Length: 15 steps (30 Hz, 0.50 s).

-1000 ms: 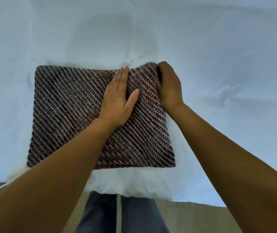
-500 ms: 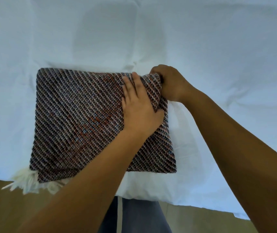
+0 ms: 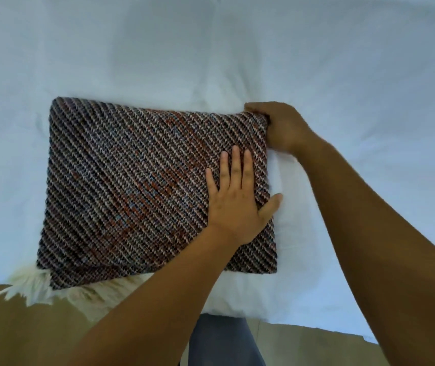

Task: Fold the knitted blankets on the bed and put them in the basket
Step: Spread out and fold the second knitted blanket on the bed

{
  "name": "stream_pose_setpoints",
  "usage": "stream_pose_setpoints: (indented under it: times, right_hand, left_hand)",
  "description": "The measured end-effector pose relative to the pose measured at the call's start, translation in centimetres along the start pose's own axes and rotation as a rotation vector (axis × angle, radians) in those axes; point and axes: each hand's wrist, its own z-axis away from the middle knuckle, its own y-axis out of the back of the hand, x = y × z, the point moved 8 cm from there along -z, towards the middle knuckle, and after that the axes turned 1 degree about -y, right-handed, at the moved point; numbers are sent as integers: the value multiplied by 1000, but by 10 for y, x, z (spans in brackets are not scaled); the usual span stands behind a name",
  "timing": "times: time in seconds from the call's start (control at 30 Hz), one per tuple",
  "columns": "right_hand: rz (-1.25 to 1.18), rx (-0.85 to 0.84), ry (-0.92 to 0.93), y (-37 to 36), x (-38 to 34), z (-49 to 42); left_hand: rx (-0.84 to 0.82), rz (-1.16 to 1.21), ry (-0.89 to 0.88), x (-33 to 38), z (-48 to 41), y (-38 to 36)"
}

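1 knitted blanket (image 3: 131,180), folded to a rectangle, lies flat on the white bed sheet (image 3: 237,48) near the front edge. Left hand (image 3: 233,207) presses flat on its right part: 4 fingers straight, close together, thumb spread past the edge onto the sheet. Right hand (image 3: 282,128) curls round the far right corner; fingertips hidden behind the fabric. White fringe (image 3: 28,285) sticks out at the near left corner, partly covered by the left forearm. Grey trousers (image 3: 219,339) below, cut off.

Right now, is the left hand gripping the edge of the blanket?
No, the left hand lies flat with straight fingers on the blanket, while the right hand grips its far right corner.
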Motion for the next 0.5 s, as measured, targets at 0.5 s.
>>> stream_pose_setpoints:
  times: [0.5]
  right_hand:
    - [331, 107, 45, -53, -9, 51]
  left_hand:
    - [128, -184, -43, -98, 28, 28]
